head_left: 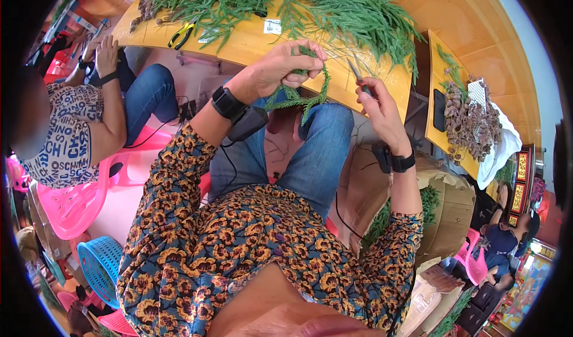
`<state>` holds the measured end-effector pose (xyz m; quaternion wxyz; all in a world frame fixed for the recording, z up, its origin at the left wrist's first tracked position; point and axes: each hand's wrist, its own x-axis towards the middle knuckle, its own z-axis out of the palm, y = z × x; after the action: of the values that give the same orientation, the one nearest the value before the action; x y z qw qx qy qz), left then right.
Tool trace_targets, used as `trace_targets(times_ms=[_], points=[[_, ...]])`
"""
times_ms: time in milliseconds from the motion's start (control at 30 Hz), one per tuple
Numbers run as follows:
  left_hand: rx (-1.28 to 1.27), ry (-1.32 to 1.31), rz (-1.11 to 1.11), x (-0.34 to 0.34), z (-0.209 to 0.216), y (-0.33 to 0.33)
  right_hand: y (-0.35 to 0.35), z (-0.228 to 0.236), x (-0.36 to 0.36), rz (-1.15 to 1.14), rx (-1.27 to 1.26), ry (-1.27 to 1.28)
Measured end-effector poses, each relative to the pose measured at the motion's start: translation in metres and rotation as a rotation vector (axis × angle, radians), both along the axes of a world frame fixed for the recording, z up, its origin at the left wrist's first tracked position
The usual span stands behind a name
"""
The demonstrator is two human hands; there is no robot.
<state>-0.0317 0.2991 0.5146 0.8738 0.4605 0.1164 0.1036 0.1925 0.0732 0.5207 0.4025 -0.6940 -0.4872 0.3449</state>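
My left hand (285,65) is closed round a green artificial-looking sprig (304,102) above my lap, just off the table's near edge. The sprig bends over my fingers and its needle-leaved ends hang toward my knees. To its right, my right hand (382,110) grips pliers (356,69) with grey jaws and a partly visible red handle. The jaws point up and to the left, apart from the sprig. Thin wire-like stems (340,53) lie on the table between the two hands. Whether the jaws are parted is too small to tell.
Heaps of green sprigs (364,20) cover the far side of the yellow table (250,47). Yellow-handled pliers (181,35) lie at left. Brown pinecones (471,119) and a black phone (439,110) occupy the right table. A cardboard box (447,217) stands beside me; another person sits at left.
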Motion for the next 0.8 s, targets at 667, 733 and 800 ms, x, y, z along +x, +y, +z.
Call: trace_targets(times_ms=[667,733,800], points=[[0.168,0.029,-0.089,-0.056,0.071,-0.033,-0.012,0.098,-0.058,0.206,-0.007,-0.224],[0.173,0.032,-0.102,-0.055,0.070,-0.032,-0.013,0.102,-0.061,0.229,-0.009,-0.276],[0.209,0.038,-0.161,-0.055,0.072,-0.031,-0.014,0.104,-0.063,0.269,-0.004,-0.381]])
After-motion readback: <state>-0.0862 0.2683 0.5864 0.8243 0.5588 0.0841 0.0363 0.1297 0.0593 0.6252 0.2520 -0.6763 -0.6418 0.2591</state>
